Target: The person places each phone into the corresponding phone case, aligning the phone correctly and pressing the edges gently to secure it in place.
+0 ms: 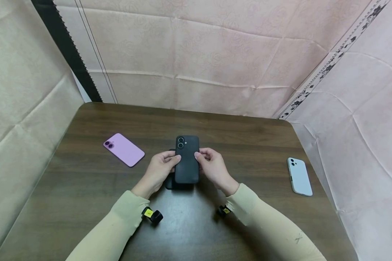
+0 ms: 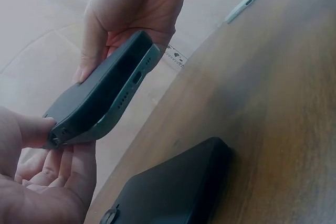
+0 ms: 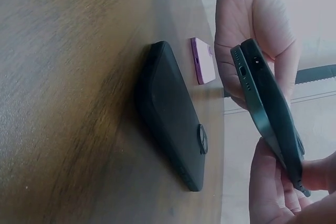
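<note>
Both hands hold a black phone case (image 1: 187, 165) upright above the table, its camera cutouts at the top. A teal phone (image 2: 127, 92) is partly in it; along the edge with the charging port, a gap separates phone and case. My left hand (image 1: 158, 170) pinches the left side, thumb on the case's back and fingers behind. On the right side, my right hand (image 1: 217, 171) grips it the same way. Below them lies a dark, phone-shaped object (image 3: 170, 119) with a camera ring, mostly hidden in the head view; whether it is a phone or a case, I cannot tell.
A purple phone (image 1: 125, 150) lies back down to the left on the brown wooden table (image 1: 85, 203). Near the right edge lies a light blue phone (image 1: 299, 177). Pale patterned cloth (image 1: 212, 54) hangs behind the table and at both sides.
</note>
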{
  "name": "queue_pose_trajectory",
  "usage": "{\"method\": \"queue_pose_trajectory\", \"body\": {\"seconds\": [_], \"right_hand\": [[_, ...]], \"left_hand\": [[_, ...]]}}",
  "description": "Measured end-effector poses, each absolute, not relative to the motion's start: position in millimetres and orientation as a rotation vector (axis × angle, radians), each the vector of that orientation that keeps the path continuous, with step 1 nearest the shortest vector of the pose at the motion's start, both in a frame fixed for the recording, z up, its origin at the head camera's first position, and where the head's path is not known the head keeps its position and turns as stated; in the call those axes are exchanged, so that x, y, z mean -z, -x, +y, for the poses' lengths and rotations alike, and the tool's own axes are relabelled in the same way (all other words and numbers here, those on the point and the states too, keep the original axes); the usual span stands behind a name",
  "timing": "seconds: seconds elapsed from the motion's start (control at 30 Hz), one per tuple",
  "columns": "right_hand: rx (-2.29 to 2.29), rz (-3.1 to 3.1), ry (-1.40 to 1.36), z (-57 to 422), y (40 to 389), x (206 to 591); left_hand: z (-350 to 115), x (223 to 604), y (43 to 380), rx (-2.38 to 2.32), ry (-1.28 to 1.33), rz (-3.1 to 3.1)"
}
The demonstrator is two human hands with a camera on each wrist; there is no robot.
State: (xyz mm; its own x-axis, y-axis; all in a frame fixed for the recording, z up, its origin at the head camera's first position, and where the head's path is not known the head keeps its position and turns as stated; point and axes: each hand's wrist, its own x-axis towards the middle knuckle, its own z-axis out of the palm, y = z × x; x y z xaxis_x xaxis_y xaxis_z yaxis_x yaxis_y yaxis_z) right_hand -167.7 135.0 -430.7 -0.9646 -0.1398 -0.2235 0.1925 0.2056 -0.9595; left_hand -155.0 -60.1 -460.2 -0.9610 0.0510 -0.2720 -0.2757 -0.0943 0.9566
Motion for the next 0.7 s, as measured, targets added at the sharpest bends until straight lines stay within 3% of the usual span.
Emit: {"method": "queue_pose_trajectory", "body": {"seconds": [0.7], "right_hand": [[1.765, 2.186, 0.053, 137, 162, 428]], "left_hand": [[-66, 448, 164, -2.301, 0.180, 1.834]]}}
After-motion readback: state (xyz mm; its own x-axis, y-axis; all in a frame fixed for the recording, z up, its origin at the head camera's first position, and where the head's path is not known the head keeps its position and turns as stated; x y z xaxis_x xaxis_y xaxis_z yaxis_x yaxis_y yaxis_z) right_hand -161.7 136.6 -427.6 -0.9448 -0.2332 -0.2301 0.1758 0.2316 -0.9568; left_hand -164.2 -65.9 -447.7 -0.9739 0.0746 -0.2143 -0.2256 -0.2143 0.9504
